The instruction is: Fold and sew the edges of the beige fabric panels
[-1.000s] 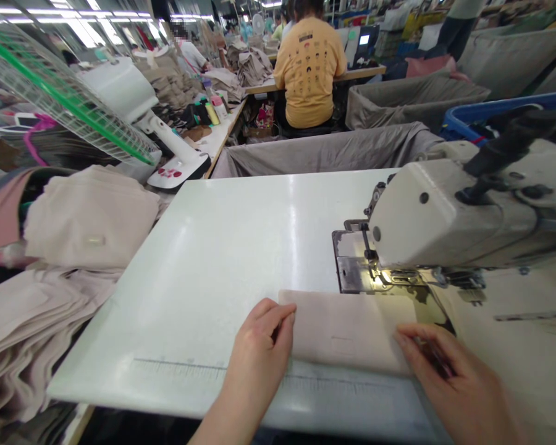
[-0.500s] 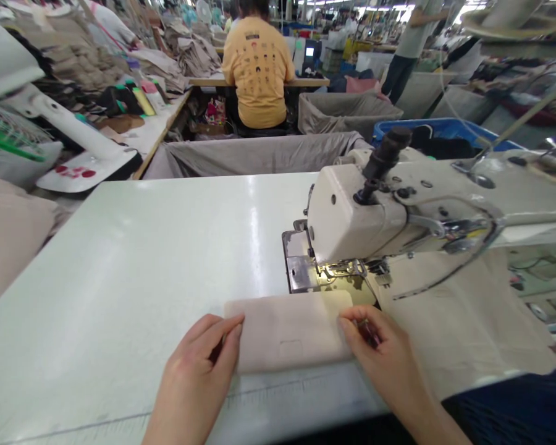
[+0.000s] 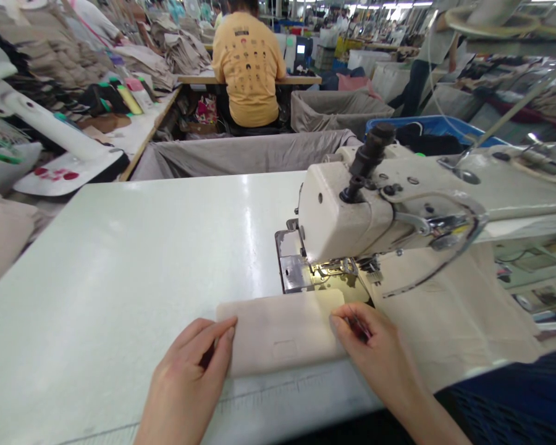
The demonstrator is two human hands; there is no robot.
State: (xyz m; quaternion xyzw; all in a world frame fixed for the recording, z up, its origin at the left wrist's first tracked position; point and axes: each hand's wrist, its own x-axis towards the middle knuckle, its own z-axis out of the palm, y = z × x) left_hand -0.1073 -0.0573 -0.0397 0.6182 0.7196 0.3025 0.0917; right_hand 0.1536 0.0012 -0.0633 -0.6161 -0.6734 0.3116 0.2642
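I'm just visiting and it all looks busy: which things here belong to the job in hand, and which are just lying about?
In the job:
- beige fabric piece, pinched by left hand and right hand
- sewing machine
- white tabletop

Apparently just nearby:
- fan stand
- yellow bottle
- grey cloth-lined bin
- blue crate
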